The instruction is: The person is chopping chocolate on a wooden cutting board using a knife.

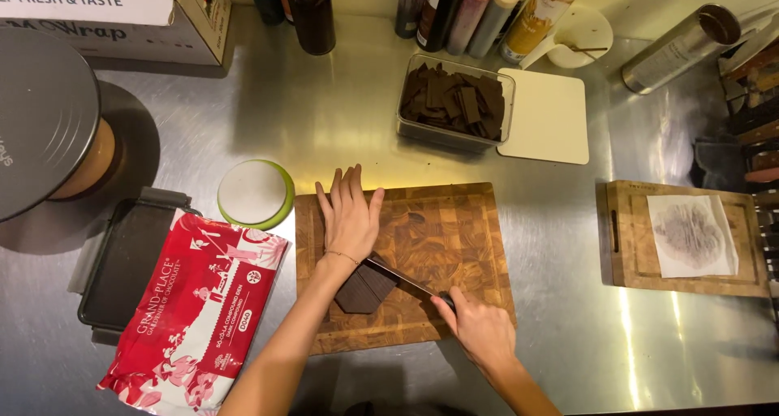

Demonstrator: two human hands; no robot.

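Two bare forearms are seen rising from the bottom edge of the frame toward the centre, with no sleeves worn on either. A thin, fine-chain bracelet (343,257) is worn at the wrist of the left hand (350,218), just left of centre. The right hand (480,328), lower right of centre, is left unadorned; no rings or gloves are seen on either hand.

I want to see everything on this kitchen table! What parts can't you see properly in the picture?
Head view only:
- Knife: the left hand covers its tip and the right hand covers its handle.
- Chocolate block: part lies under the left wrist and the blade.
- Bottles: the top edge cuts them off.
- Black tray: the red bag hides much of it.
- Paper on the small board: its marks are too blurry to make out.
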